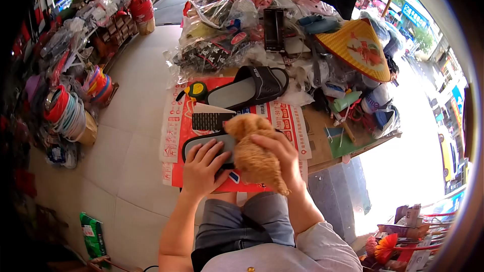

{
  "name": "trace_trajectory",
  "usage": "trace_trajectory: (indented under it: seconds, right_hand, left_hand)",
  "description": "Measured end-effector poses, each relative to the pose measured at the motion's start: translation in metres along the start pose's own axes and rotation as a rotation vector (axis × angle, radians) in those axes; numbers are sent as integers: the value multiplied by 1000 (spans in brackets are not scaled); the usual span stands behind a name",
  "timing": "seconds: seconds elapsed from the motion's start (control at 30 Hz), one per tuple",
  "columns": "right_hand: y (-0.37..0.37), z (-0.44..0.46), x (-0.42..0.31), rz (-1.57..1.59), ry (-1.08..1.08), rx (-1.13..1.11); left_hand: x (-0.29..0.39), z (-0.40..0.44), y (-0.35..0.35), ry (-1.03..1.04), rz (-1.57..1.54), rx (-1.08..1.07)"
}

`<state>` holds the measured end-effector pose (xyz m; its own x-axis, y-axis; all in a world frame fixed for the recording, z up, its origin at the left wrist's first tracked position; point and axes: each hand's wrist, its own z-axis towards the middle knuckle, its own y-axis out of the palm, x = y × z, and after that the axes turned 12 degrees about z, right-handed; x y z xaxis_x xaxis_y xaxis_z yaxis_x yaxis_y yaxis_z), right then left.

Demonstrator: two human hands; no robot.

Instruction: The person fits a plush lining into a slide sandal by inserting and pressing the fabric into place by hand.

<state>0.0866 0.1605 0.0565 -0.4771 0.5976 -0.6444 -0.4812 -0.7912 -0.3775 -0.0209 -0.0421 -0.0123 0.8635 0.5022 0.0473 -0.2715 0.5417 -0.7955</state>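
My left hand (202,167) rests on the grey insole of a black slide sandal (227,143), its fingers spread. A fluffy tan cloth (256,163) covers the sandal's right part. My right hand (281,153) is wrapped round the cloth's right side, partly hidden by it. Behind them lies a second black slide sandal (234,92) with a grey insole. A yellow and black tape measure (196,90) sits at that sandal's left end. Between the two sandals is a black patterned piece (214,121). Red and white printed paper (174,138) lies beneath these things.
Plastic-wrapped goods (222,30) are piled at the table's back, with an open black box (274,30). A yellow conical hat (360,50) is at the back right, near a green roll (347,102). A red bucket (142,14) stands on the floor at left.
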Motion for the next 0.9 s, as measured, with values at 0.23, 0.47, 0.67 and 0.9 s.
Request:
trace_trajectory:
  seconds: [0.23,0.47,0.67,0.9]
  right_hand:
    - [-25,-22,23,-20,204,74]
    - [-2,2,-1,80,22,-7]
    - [-14,-18,14,3,137,42]
    - [-10,-5,-11,104,56,78]
  left_hand:
    - [1,-1,2,-9,-8,17]
    - [1,0,2,-9,3,6]
    - [0,0,1,-5,8,0]
    - [0,1,-1,3,9,-4]
